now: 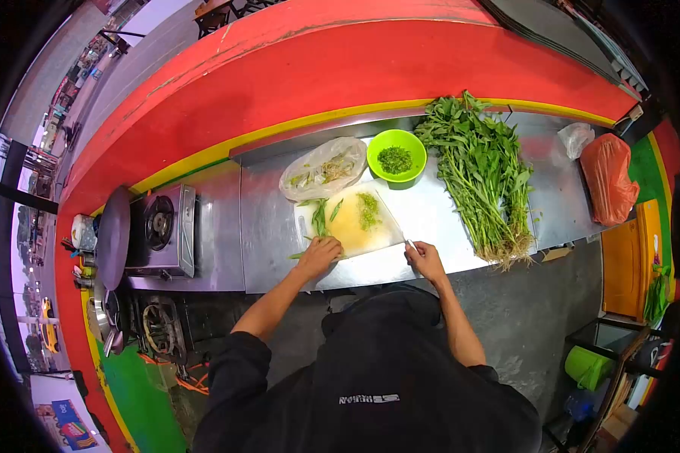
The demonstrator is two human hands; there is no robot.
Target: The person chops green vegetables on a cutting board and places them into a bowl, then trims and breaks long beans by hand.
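Bright, smooth metal along the counter [219, 234], glossy enough to throw back a white glare; metal again on the stove [183, 230], with a flatter, dark finish on the round pan [114, 238] beside it; shiny, smooth plastic in the green bowl [406, 181]; thin, crinkled, see-through plastic in the clear bag [298, 180], and creased, glossy, cloudier film in the red bag [606, 177]; pale, smooth and matt on the cutting board [351, 232], plastic by its look; smooth paint on the red wall [400, 68], scuffed along its top edge; soft, matt cloth in the black garment [400, 355]; smooth wood in the cabinet [622, 260]
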